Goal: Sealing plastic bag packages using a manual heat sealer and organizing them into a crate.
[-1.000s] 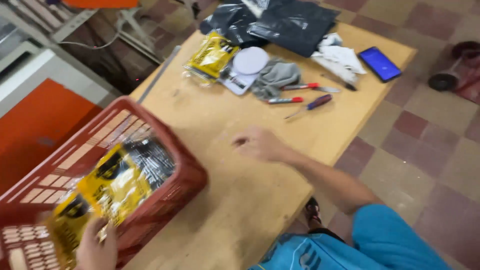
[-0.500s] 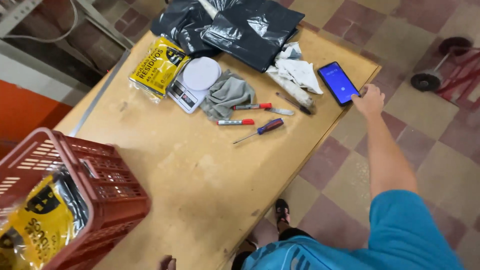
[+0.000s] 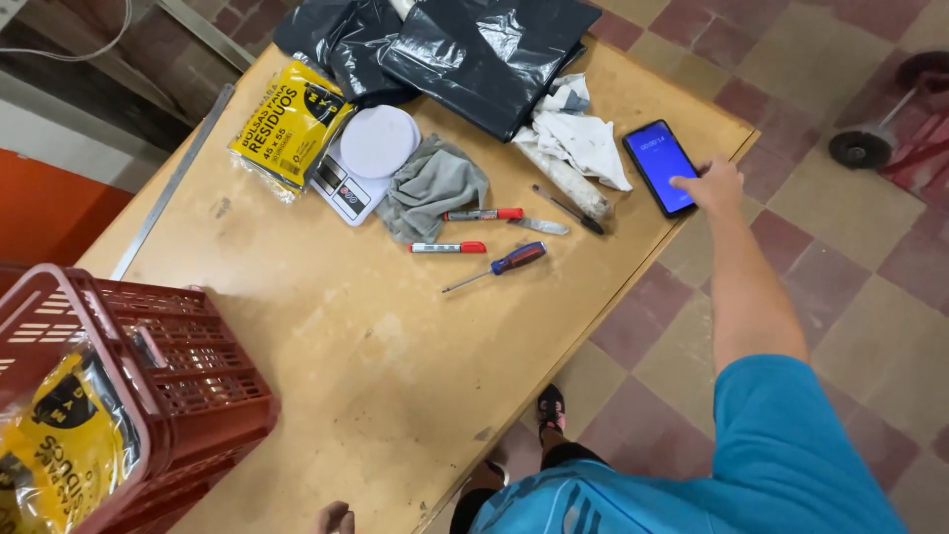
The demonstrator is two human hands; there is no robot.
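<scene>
— Head view: what is reached by the right hand (image 3: 714, 185)?

— A dark smartphone (image 3: 662, 166) with a lit blue screen is touched at its lower right edge by the fingertips. Nothing is gripped; the hand is held loose, with the fingers laid on the screen. The phone is found at the far right corner of the wooden table (image 3: 326, 336), just inside the right edge.

— And the left hand (image 3: 334, 516)?

— Only a few knuckles are seen at the near edge of the table, low in the picture. Whether it is clenched or relaxed cannot be told, and nothing is seen in it.

— What is laid beside the phone?

— A crumpled white cloth (image 3: 578, 138) is placed just to its left, with black plastic bags (image 3: 474, 49) spread along the far edge behind it. Nearer the middle, a grey rag (image 3: 433, 188) is seen, touching a small white kitchen scale (image 3: 364, 158). A yellow packet of bags (image 3: 289, 127) is set at the scale's left side. Two red-capped markers (image 3: 465, 230) and a screwdriver (image 3: 499, 265) with a blue and red handle are laid toward the centre, well apart from the phone.

— And at the near left corner?

— A red plastic crate (image 3: 173, 366) is stood there, and a yellow packet (image 3: 64, 450) in clear wrap is held inside it.
</scene>
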